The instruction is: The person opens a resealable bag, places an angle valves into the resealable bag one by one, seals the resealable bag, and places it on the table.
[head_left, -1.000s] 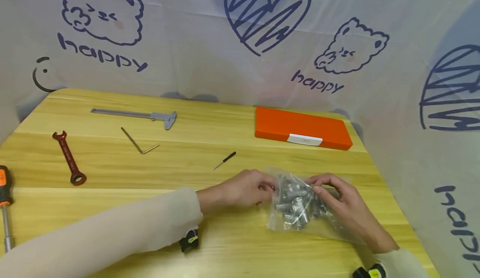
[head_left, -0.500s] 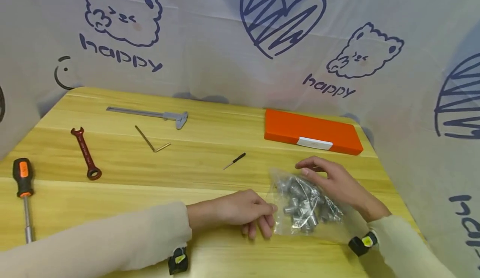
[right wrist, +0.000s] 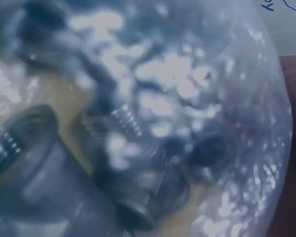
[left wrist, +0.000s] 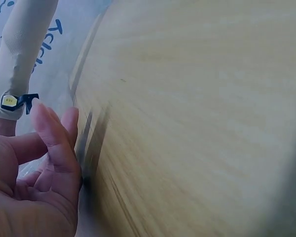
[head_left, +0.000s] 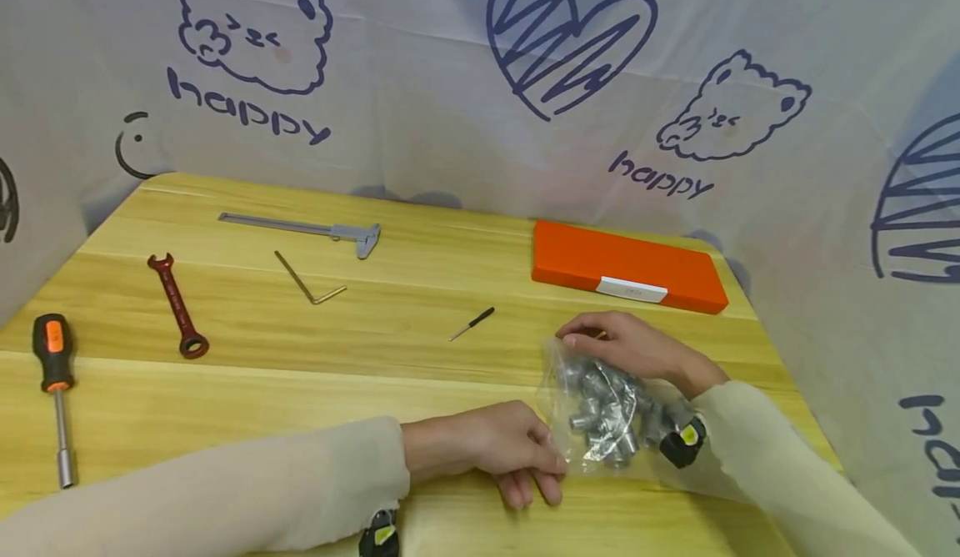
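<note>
Since half a second back the right hand [head_left: 628,347] has slid from over the middle of the bag to its far top edge, and the left hand [head_left: 501,449] has dropped a bit nearer, now sitting at the bag's near-left corner. Camera drifted slightly too, nothing else on the table budged.

Biggest to smallest: the wooden table [head_left: 375,373] has an orange case [head_left: 626,265] lying shut at the far right. Just near of it, right of centre, is the clear plastic bag [head_left: 611,411] stuffed with silvery metal fittings [right wrist: 133,163]; the right wrist view is basically pressed against them and shows threads on some. Far left there's a caliper [head_left: 307,230], then a red wrench [head_left: 176,303], an orange-and-black screwdriver [head_left: 52,373] at the left edge, a hex key [head_left: 307,280] and a tiny black-handled driver [head_left: 472,322] mid-table.

Hands: the right one has fingers curled onto the bag's far edge and looks to be pinching the plastic. The left lies against the bag's edge with fingers loosely bent; whether it actually grips the plastic I can't tell.

Progress-wise I'd say early days: bag looks unopened, every fitting inside, no tool picked up.
</note>
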Available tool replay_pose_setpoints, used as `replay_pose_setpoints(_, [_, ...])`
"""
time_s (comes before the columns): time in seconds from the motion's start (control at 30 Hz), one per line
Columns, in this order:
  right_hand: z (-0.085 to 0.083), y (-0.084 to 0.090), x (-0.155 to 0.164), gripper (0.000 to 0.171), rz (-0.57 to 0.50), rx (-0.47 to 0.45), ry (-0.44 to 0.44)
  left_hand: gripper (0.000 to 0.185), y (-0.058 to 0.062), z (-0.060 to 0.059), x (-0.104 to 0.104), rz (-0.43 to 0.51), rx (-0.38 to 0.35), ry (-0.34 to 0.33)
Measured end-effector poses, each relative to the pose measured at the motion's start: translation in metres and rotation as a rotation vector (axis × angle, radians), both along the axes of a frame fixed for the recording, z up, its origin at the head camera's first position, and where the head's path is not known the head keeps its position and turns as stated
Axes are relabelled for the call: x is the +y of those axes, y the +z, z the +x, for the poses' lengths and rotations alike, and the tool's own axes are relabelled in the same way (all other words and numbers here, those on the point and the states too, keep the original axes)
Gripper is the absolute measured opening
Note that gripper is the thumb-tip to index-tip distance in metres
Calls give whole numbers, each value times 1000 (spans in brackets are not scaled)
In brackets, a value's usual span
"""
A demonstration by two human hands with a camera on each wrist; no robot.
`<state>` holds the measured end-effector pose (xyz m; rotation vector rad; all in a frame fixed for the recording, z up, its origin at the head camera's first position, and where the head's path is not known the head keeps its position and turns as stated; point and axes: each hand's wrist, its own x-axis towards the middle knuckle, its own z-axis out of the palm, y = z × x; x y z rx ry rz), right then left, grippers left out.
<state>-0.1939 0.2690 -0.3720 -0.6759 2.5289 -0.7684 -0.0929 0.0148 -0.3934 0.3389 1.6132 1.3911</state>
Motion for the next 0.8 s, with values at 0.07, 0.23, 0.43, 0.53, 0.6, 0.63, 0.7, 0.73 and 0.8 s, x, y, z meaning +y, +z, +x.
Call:
replay_pose_setpoints(0.07, [-1,-1,-1,27,-13,-3,9,17,0,-1,0,-2,-1,6])
replay_pose_setpoints(0.23, [-2,-4,-1,16,-71,-19,13,16,-1,-1,0,-20,34,21])
replay_pose_setpoints(0.43, [3,-6,-2,14,-197,4,-84,17,7,-12,-20,-89,177,-21])
replay_pose_setpoints(0.53, [9,1,-2,17,-284,19,-159,17,19,-21,-38,-140,307,-37])
replay_pose_setpoints(0.6, [14,9,-2,19,-341,34,-197,17,28,-27,-50,-180,429,-42])
replay_pose_setpoints(0.63, [17,13,-1,20,-365,45,-214,17,33,-29,-56,-200,487,-41])
replay_pose_setpoints(0.7, [23,21,0,22,-417,61,-246,17,42,-34,-68,-247,610,-36])
replay_pose_setpoints(0.73, [25,25,0,23,-448,66,-260,16,46,-35,-74,-270,668,-28])
replay_pose_setpoints(0.8, [32,31,0,22,-514,79,-289,17,54,-38,-83,-307,760,-7])
